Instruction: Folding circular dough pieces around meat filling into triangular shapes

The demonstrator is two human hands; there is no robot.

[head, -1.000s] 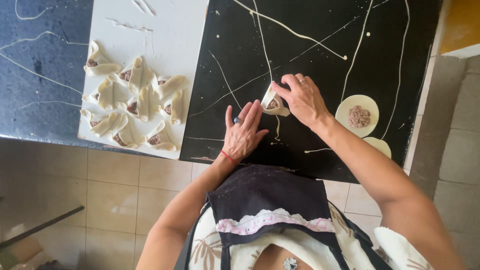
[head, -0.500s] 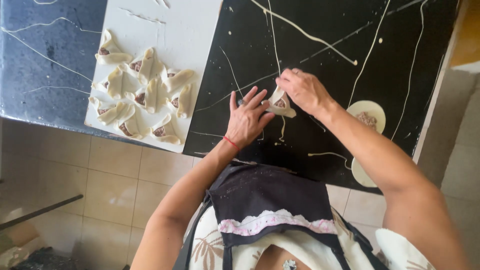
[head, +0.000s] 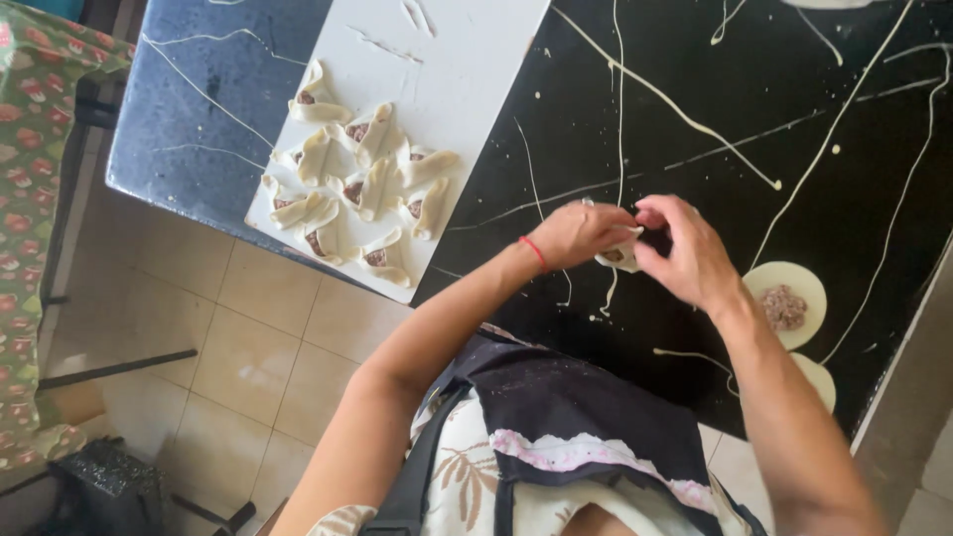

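Both hands meet over the black counter (head: 695, 99), pinching a small dough piece with meat filling (head: 617, 258). My left hand (head: 581, 230) grips its left side with curled fingers; a red band circles that wrist. My right hand (head: 685, 250) pinches its right side. Much of the dough piece is hidden by my fingers. Just right of my right wrist lies a flat dough round with a lump of minced meat (head: 785, 303) on it, and the edge of another dough round (head: 816, 380) shows below it.
A white board (head: 467, 60) at the left holds several folded, filled pastries (head: 362, 189). Thin dough strips (head: 660, 94) lie across the black counter. Beyond the counter's edge are a tiled floor (head: 228, 328) and a flowered cloth (head: 30, 199).
My left hand was flat and open on the counter; it has lifted and closed on the dough piece beside my right hand. The view has shifted.
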